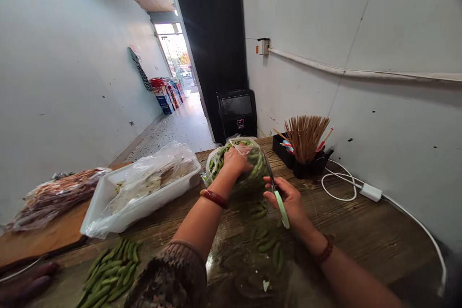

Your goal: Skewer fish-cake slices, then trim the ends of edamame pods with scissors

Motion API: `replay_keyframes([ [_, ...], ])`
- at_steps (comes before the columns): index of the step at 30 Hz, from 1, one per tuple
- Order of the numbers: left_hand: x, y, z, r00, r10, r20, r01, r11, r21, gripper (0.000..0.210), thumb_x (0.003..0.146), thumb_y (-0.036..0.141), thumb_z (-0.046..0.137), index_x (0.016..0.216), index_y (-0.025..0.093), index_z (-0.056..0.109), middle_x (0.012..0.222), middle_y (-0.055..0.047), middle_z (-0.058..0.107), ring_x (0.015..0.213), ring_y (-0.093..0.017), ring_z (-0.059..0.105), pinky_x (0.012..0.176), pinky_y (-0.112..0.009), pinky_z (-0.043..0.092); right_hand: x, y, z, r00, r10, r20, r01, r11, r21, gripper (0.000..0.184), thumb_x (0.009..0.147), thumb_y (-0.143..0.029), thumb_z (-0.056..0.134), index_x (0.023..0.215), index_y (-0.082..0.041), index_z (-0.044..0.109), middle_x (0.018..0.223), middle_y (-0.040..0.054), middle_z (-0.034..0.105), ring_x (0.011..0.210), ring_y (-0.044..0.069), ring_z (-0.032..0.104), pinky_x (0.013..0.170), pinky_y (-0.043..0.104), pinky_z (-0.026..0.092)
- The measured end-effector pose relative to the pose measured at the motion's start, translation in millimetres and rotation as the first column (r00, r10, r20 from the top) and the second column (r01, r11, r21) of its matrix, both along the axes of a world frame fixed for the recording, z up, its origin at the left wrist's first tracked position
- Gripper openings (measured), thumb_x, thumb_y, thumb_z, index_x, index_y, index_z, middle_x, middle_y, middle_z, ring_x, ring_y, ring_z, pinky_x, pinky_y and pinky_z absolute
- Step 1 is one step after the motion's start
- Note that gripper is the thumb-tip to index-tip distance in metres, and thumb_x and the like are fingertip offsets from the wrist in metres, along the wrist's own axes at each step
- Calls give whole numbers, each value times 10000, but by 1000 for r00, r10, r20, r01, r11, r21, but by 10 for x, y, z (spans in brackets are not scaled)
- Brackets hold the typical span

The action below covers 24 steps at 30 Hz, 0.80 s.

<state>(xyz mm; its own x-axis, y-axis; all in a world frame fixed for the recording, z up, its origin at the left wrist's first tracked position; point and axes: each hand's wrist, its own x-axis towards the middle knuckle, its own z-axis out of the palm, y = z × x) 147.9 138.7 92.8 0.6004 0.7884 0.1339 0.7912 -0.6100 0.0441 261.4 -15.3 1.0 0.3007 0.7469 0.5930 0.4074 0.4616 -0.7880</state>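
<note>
A clear plastic bag [258, 163] full of green edamame pods stands at the table's far edge. My left hand [237, 160] reaches into its mouth, and the pods and plastic hide most of the fingers. Just right of the bag, my right hand [288, 202] is closed around scissors [281, 209] with pale green handles, their blades pointing up and away beside the bag. Loose edamame pods [267, 243] lie on the wood below my hands. A larger pile of edamame pods [110, 274] is at the lower left.
Left of the bag stands a white tray [184, 184] with plastic-covered food. Beyond it, a bagged reddish food [61, 195] lies on a wooden board [46, 231]. At the right are a black holder [306, 168] of thin sticks [306, 134] and a white cable with an adapter [371, 192].
</note>
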Motion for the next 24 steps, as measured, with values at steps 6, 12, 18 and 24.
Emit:
replay_keyframes([
  [6,-67,-135,-7,998,8,66,-13,998,69,430,773,249,561,1198,268,626,1191,-86,630,1031,-305,604,844,-385,490,-7,-11,55,1000,-3,-2,3,1000,18,292,810,-326,686,1074,-200,685,867,58,666,779,186,647,704,306,547],
  [12,-286,-410,47,983,19,183,-59,975,215,479,715,199,630,1191,252,629,1201,-64,635,1037,-281,589,861,-358,482,7,-18,72,999,29,-44,-28,999,17,304,821,-313,675,1101,-193,675,877,50,650,745,163,629,684,286,538],
  [18,-550,-689,-64,933,-65,354,-62,940,334,503,713,176,646,1210,237,593,1199,-64,624,1061,-263,572,925,-374,476,21,-61,147,999,11,-51,-9,1000,27,308,807,-324,690,1089,-200,682,873,48,656,779,175,630,688,283,524],
  [24,-730,-1088,-409,919,-205,338,15,873,488,445,756,172,637,1199,197,602,1202,-119,613,1065,-290,536,945,-422,472,26,-86,176,997,22,-70,-20,999,32,300,816,-348,682,1076,-199,681,859,42,646,784,176,621,708,296,521],
])
